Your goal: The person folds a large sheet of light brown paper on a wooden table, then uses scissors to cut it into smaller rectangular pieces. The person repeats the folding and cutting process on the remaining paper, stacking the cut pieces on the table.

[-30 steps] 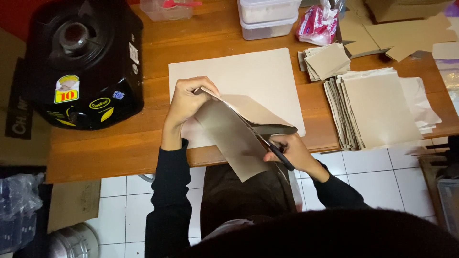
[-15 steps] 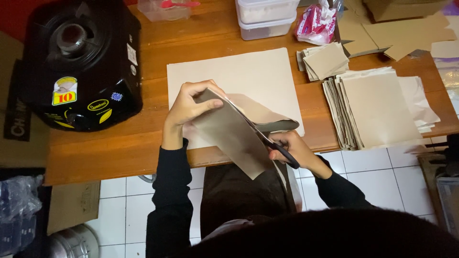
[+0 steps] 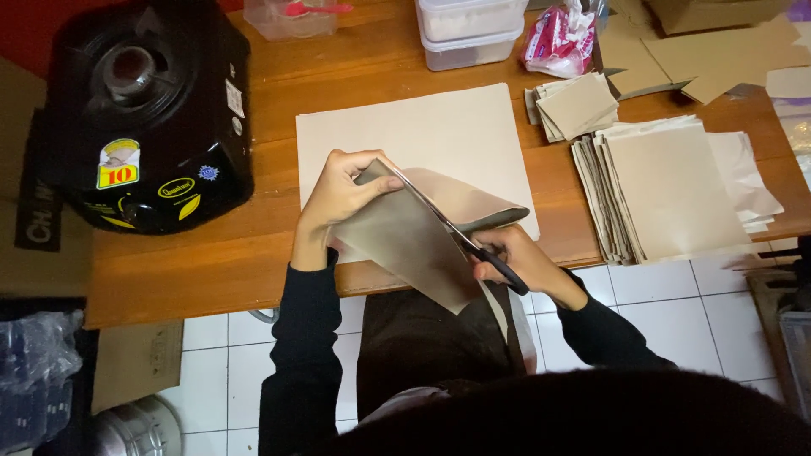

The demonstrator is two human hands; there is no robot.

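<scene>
Right hand (image 3: 517,260) gripping black-handled scissors (image 3: 460,238), blades running diagonally up toward left hand (image 3: 338,198). Left hand pinching top corner of grey-beige paper sheet (image 3: 405,245), sheet lying between both hands above wooden surface (image 3: 194,262).

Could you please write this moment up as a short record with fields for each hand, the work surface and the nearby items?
left hand: pinches the upper corner of a folded grey-beige sheet
right hand: grips black-handled scissors, blades running along the sheet toward the left hand
surface: wooden table, a large pale sheet lying flat under the work
left of the hands: black round-topped appliance
right of the hands: stack of cut sheets, with a smaller stack behind it
back edge: clear lidded containers
</scene>
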